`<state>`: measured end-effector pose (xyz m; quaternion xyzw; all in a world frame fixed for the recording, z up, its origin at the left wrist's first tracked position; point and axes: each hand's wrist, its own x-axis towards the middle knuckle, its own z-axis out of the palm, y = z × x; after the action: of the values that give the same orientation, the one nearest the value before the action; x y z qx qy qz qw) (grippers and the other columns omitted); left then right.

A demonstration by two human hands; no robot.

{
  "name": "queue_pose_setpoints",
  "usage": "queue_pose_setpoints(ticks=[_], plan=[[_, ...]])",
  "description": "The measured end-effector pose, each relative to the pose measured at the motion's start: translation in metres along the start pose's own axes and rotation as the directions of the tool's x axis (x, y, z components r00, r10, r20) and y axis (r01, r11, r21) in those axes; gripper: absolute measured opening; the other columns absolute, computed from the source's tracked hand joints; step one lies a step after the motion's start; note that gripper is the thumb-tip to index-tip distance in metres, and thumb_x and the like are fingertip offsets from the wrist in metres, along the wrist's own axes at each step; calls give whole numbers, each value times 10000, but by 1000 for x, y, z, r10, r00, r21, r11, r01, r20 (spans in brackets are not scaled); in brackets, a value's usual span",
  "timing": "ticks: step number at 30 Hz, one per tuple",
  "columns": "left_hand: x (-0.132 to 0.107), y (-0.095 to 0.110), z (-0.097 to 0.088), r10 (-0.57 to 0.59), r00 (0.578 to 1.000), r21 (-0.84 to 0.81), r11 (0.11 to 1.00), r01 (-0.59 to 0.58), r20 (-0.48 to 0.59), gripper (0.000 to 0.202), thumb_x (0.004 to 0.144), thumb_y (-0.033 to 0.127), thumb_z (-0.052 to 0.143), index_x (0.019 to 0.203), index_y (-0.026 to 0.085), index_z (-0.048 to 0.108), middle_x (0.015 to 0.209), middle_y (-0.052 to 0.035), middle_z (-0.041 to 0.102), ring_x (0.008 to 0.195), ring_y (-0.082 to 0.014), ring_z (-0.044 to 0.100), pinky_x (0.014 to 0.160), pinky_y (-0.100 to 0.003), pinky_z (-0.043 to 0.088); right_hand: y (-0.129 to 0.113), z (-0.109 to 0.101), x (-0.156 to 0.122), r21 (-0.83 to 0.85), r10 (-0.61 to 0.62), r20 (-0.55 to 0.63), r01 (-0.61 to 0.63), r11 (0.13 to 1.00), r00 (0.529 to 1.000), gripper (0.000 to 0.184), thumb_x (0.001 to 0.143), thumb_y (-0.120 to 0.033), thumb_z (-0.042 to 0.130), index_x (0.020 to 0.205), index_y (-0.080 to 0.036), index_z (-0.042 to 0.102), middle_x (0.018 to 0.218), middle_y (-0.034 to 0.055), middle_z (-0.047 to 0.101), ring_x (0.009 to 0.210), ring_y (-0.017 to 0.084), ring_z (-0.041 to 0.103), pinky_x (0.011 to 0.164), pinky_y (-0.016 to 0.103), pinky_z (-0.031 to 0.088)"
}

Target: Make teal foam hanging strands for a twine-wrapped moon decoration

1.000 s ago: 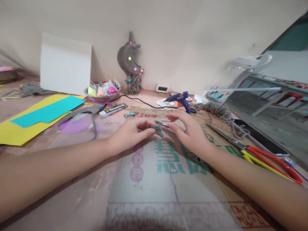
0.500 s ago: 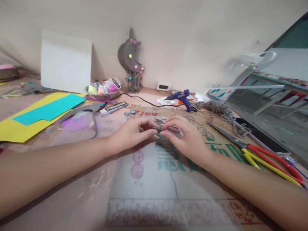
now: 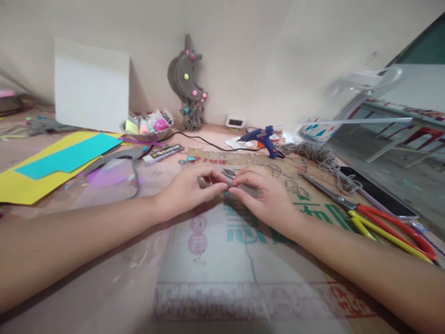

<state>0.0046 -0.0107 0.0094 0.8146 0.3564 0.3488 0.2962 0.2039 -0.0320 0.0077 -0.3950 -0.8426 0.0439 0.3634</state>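
My left hand (image 3: 194, 190) and my right hand (image 3: 262, 192) meet fingertip to fingertip above the plastic-covered board. Both are closed in a pinch on a short bit of grey cord (image 3: 229, 183), mostly hidden by the fingers. A small teal piece (image 3: 227, 193) shows just under the fingertips. Two pointed metal blades of small snips (image 3: 228, 173) stick out behind the fingers. The rest of the snips is hidden by my right hand, and I cannot tell whether that hand holds them. A loose grey strand (image 3: 251, 264) lies nearer to me.
Red-and-yellow-handled scissors (image 3: 358, 206), a phone (image 3: 378, 192) and a tangle of grey cord (image 3: 313, 155) lie right. Behind are a blue glue gun (image 3: 260, 139), a clock (image 3: 235, 121) and a grey moon ornament (image 3: 189, 79). Teal and yellow sheets (image 3: 69, 155) and a bowl (image 3: 146, 135) lie left.
The fingertips have drawn closer together, covering more of the grey cord. A pinkish handle seen under my right hand is now hidden. The view has tilted slightly.
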Motion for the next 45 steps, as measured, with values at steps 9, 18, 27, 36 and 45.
queue_pose_setpoints(ticks=[9, 18, 27, 36, 45], plan=[[0, -4, -1, 36, 999, 9, 999, -36, 19, 127, 852, 246, 581, 857, 193, 697, 851, 5, 717, 800, -129, 625, 756, -230, 475, 1, 0, -2, 1, 16, 8, -16, 1000, 1000, 99, 831, -300, 629, 790, -210, 636, 843, 37, 670, 830, 189, 611, 783, 336, 456], [2, -12, 1, -2, 1000, -64, 998, 2, 4, 326, 937, 366, 425, 1045, 183, 672, 1006, -42, 710, 910, -165, 645, 795, -262, 492, 4, 0, 0, -7, 54, -34, -54, 999, 998, 95, 835, -268, 628, 769, -201, 620, 805, 22, 664, 784, 170, 608, 746, 312, 441], [2, -3, 0, -16, 1000, 7, 1000, 16, 8, 133, 841, 266, 571, 848, 182, 674, 846, -12, 682, 802, -134, 603, 730, -234, 477, 1, 0, 0, 9, 46, 3, -46, 999, 999, 94, 832, -285, 628, 776, -209, 624, 806, 21, 666, 808, 179, 610, 774, 332, 440], [2, -5, -1, 26, 998, 14, 1000, -27, 64, 151, 857, 253, 546, 847, 188, 682, 855, -12, 701, 809, -142, 613, 748, -251, 475, 3, 1, 0, 45, 5, 45, -7, 999, 999, 87, 829, -286, 639, 782, -213, 628, 833, 27, 667, 836, 183, 606, 789, 337, 453], [3, -7, 0, -23, 999, -64, 998, 25, 32, 232, 894, 323, 502, 949, 180, 676, 943, -29, 712, 871, -159, 632, 783, -269, 483, 3, 0, 0, -2, 31, -23, -31, 1000, 999, 99, 833, -286, 637, 782, -203, 618, 798, 20, 663, 792, 174, 604, 757, 321, 435]])
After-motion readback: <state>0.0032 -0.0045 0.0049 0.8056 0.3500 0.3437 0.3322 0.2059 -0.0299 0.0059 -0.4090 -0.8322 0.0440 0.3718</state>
